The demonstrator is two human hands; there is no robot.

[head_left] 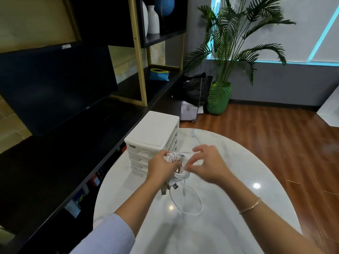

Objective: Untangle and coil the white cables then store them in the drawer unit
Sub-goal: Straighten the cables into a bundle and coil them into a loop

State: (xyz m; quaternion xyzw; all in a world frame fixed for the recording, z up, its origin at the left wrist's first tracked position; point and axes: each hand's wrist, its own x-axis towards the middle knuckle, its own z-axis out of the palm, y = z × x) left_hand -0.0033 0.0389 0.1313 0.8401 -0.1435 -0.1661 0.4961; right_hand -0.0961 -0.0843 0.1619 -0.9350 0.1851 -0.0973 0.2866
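My left hand (161, 166) grips the bundle of white cables (178, 166) just above the desk (238, 180), low in the middle of the frame, while my right hand (206, 165) pinches at a strand on the bundle's right side, fingers curled and blurred. One long loop (192, 204) hangs down onto the marble, with plugs (169, 188) dangling under my left wrist. I judge that a hard pull could tighten the knot, or the loose loop could snag on a plug. The drawer unit (154, 142) stands just behind my hands, all its drawers closed, so nothing can go in yet. A monitor (55, 85) fills the left, a potted plant (220, 92) stands upper right.
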